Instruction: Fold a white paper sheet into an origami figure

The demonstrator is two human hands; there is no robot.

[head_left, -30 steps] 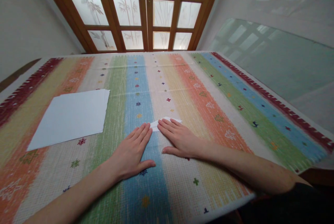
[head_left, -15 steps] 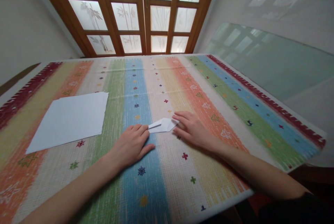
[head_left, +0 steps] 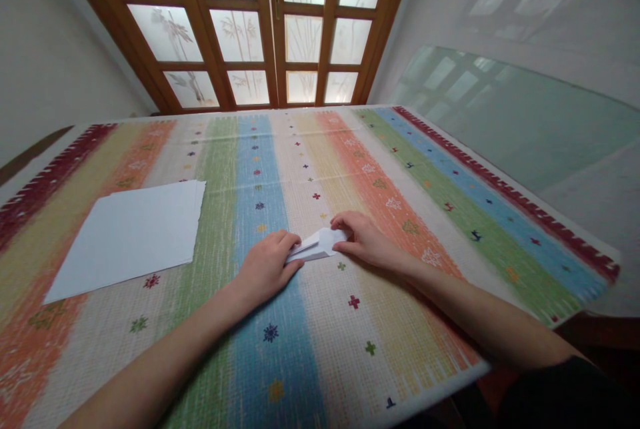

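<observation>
A small folded piece of white paper, narrow with pointed folds, lies between my two hands on the striped tablecloth. My left hand pinches its left end between thumb and fingers. On the other side, my right hand has thumb and fingers closed on the right end. A slit between folded layers shows along the left half of the paper. Its two tips are partly hidden by my fingers.
A stack of flat white paper sheets lies on the left of the table. Beyond the far edge stand wooden doors with frosted panes. A pale glass-like panel leans along the right wall.
My left thumb has come in from being spread apart and now pinches the paper's left end. My right fingers have closed on the right end. The folded paper has tilted slightly.
</observation>
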